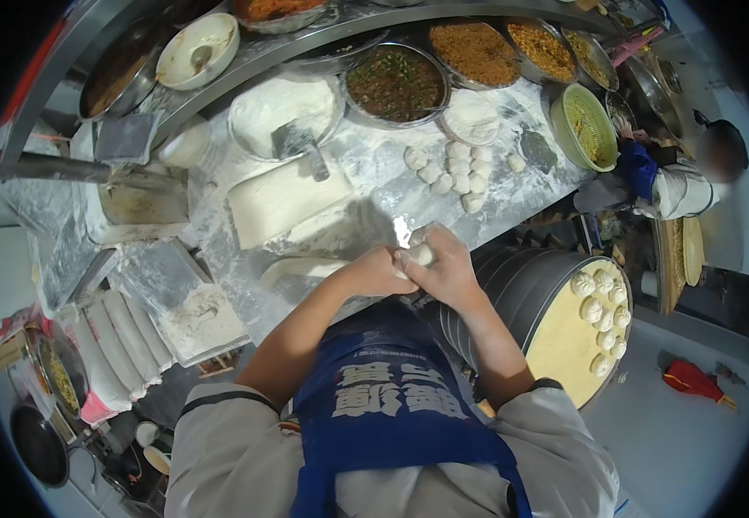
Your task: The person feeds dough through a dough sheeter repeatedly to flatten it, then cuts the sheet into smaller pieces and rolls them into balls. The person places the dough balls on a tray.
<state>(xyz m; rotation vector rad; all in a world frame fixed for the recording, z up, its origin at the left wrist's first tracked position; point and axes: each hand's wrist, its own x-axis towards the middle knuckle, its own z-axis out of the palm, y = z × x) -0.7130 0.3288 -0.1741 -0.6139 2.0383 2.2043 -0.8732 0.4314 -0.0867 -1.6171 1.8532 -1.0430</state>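
Observation:
Just above the apron (387, 369), my left hand (377, 272) and my right hand (449, 269) meet at the near edge of a floured steel worktable (381, 178). A small pale piece of dough (422, 253) is gripped between them, partly hidden by the fingers. Beyond my left hand lies a thick slab of dough (287, 201), with a strip of dough (300, 269) nearer to me. Several small floured dough pieces (458, 166) are grouped past my right hand. Behind the slab, a scraper (296, 142) rests across a basin of flour (283, 103).
A round steamer (578, 337) holding several pleated buns (591, 309) stands at my right. Bowls of filling (397, 84) line the table's back below a raised steel shelf (251, 61). A co-worker (678, 188) is at the far right, near a green basket (585, 126).

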